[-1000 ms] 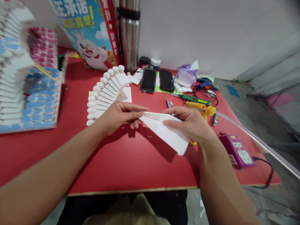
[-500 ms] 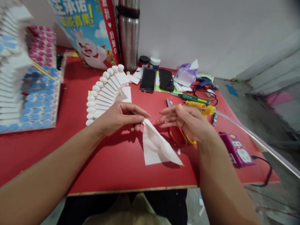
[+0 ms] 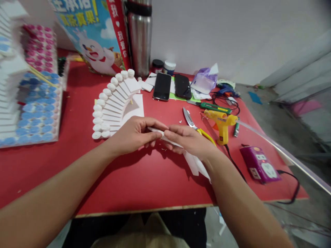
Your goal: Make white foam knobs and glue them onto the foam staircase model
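Sheet above the table, near middle: our left hand pinches its left end, our right hand has fingers wrapped on it. Uneven pull might crease or tear it; a wide right-hand sweep could knock the scissors just beyond.

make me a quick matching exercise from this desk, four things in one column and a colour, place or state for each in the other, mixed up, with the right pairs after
1. white sheet
2. glue gun
3. metal flask
4. socket box

a. purple
b. upright near the wall
c. between left hand and right hand
d. yellow

Pairs: 1-c, 2-d, 3-b, 4-a
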The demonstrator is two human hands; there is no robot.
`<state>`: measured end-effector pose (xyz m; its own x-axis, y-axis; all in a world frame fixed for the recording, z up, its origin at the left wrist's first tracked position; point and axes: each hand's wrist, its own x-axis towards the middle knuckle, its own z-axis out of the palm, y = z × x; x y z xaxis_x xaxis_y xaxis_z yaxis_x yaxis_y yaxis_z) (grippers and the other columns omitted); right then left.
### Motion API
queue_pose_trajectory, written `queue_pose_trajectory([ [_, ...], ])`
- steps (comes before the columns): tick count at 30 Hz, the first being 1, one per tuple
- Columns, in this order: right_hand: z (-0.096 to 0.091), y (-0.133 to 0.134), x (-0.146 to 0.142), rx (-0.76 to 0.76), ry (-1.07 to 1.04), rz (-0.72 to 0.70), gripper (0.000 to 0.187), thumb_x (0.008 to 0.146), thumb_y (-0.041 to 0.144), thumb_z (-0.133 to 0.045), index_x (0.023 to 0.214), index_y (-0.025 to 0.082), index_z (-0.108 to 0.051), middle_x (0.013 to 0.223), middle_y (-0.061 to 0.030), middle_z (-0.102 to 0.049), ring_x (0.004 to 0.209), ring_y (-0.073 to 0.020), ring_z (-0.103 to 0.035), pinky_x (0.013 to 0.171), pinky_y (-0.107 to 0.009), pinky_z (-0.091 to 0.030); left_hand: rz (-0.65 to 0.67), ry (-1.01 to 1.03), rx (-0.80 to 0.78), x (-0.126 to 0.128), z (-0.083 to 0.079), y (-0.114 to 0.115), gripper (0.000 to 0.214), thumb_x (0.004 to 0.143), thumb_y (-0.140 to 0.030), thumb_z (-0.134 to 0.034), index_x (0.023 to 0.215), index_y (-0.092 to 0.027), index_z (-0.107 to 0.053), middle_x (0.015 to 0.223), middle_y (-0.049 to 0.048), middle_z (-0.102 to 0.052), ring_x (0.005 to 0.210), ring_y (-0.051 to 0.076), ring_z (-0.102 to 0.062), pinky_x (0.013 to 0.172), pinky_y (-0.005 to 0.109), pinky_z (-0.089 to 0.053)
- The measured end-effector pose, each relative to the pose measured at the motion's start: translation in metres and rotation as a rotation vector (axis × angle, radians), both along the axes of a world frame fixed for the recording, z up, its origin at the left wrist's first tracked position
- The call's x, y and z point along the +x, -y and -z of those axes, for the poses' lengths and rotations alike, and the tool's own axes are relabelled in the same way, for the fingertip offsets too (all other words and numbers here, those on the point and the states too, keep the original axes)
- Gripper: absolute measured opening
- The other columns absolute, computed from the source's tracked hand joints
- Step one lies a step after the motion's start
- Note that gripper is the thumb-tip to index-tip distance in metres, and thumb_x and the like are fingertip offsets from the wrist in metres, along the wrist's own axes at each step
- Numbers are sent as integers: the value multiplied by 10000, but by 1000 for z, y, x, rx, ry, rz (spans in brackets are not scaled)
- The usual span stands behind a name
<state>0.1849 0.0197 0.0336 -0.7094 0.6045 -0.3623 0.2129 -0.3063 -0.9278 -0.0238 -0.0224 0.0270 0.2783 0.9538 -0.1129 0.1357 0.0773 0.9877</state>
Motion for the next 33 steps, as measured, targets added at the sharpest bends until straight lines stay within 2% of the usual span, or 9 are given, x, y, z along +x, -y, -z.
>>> queue_pose_trajectory([
  [6, 7, 0, -1, 19, 80, 22, 414, 858, 556, -732, 794, 173, -590, 625, 62, -481, 516, -50, -398, 468, -195, -255, -3, -28, 36, 2, 3, 2, 213, 915, -293, -693, 1017, -116, -754, 607, 20, -669, 504, 126, -640, 499, 214, -516],
  [12, 2, 0, 0, 5, 110, 70, 459, 780, 577, -796, 780, 169, -586, 599, 68, -483, 486, -43, -376, 454, -195, -238, -17, -58, 85, 6, 4, 5, 211, 910, -320, -695, 976, -128, -754, 737, 61, -727, 636, 170, -701, 607, 268, -575],
  [17, -1, 1, 0, -7, 113, 91, 467, 755, 554, -829, 738, 169, -566, 572, 56, -515, 471, -48, -412, 441, -187, -257, -17, -216, 317, 4, 8, 4, 176, 933, -297, -661, 960, -160, -767, 859, 69, -754, 713, 167, -702, 673, 271, -550],
  [22, 1, -1, 0, -50, 64, 120, 457, 745, 514, -850, 699, 165, -558, 565, 61, -519, 420, -20, -347, 412, -180, -202, -3, -379, 566, 2, 9, 1, 119, 928, -176, -644, 943, -162, -761, 880, 55, -756, 794, 162, -685, 738, 265, -491],
  [33, 8, -4, -4, -236, -69, 155, 369, 731, 422, -853, 703, 160, -594, 533, 63, -507, 365, -5, -275, 379, -182, -118, -8, -666, 915, 3, 15, 2, 210, 983, -192, -529, 912, -140, -719, 888, 113, -721, 798, 199, -658, 710, 303, -467],
])
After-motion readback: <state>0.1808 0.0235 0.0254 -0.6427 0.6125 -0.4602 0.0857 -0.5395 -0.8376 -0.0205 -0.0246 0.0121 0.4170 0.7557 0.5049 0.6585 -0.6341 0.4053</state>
